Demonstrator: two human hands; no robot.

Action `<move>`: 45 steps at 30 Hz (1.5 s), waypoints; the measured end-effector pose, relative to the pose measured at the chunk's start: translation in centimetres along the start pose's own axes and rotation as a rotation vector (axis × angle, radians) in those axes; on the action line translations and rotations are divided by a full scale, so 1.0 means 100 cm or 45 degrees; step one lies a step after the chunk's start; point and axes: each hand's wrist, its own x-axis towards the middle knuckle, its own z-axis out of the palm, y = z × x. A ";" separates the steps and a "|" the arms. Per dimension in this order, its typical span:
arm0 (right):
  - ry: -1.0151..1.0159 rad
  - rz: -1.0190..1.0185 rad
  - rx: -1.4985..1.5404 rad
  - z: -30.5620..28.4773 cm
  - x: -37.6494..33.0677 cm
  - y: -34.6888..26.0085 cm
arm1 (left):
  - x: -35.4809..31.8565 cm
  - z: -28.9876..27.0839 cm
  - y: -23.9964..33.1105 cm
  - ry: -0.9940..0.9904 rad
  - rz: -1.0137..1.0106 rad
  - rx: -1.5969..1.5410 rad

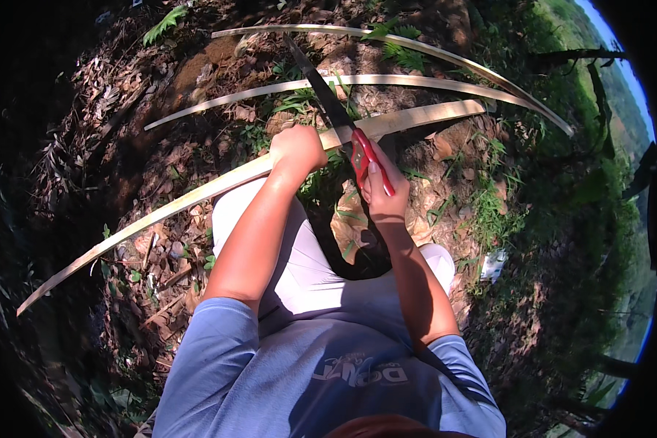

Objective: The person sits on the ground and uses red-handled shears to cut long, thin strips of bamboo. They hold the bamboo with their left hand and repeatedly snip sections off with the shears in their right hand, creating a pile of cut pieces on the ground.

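Note:
My left hand (297, 150) is closed around a long pale wooden strip (190, 198), which runs from the lower left up to the right across my front. In my right hand (385, 186) is the red handle (369, 157) of a handsaw. Its dark blade (321, 87) points away and slightly left, lying across the strip just right of my left hand. Whether the teeth are cutting into the wood cannot be made out. Beyond it the blade also passes over a second, thinner strip (248, 93), and the tip reaches near a third strip (409, 45).
Dry leaves (135, 131) and twigs cover the ground, with green grass (500, 212) to the right. My bent legs in light trousers (299, 248) are close below the strip. A small whitish packet (493, 266) lies at the right. A dark branch (577, 55) juts in at the upper right.

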 end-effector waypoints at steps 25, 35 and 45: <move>-0.086 -0.021 -0.102 0.010 0.025 -0.037 | -0.005 0.002 0.005 0.094 0.099 0.031; -0.101 0.164 -0.014 -0.065 -0.080 -0.024 | 0.012 -0.002 -0.006 -0.132 -0.051 -0.089; 0.043 0.344 -0.222 -0.104 -0.159 -0.140 | -0.011 0.002 0.004 0.072 0.125 0.021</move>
